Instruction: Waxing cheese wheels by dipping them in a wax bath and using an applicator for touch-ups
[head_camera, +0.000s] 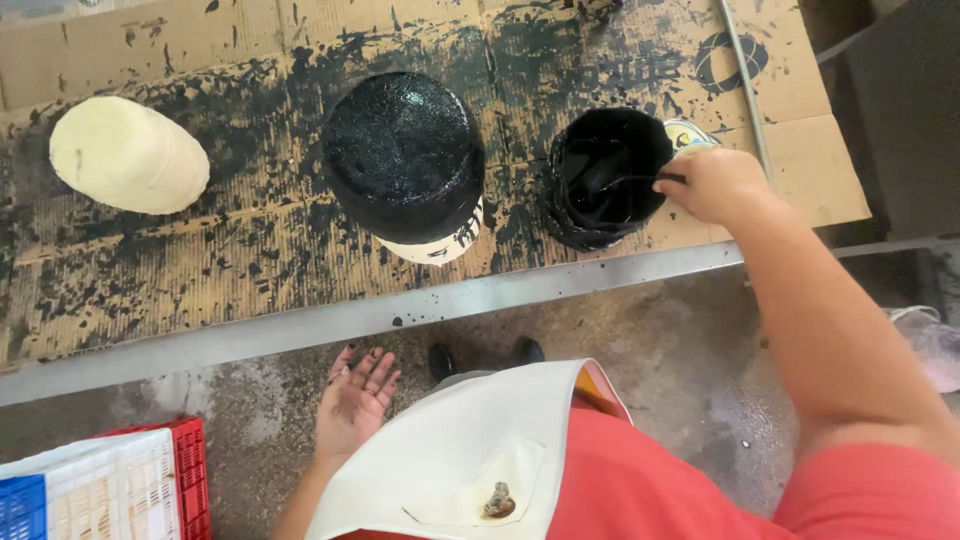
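Note:
My right hand (715, 183) grips the thin handle of a black brush (612, 176) whose head is dipped in a paint-caked black pot (600, 195) on the bench. Left of the pot stands a round object (405, 155) coated on top in glossy black, with a pale band showing at its lower edge. A bare cream-coloured round object (128, 155) stands at the far left. My left hand (355, 400) hangs below the bench edge, fingers spread, holding nothing, with dark smears on the palm.
The bench is covered with paint-spattered cardboard (200, 260) and has a metal front edge (400, 315). Stacked plastic crates (110, 485) in red, white and blue sit on the concrete floor at lower left. I wear a cream apron (480, 450) over a red shirt.

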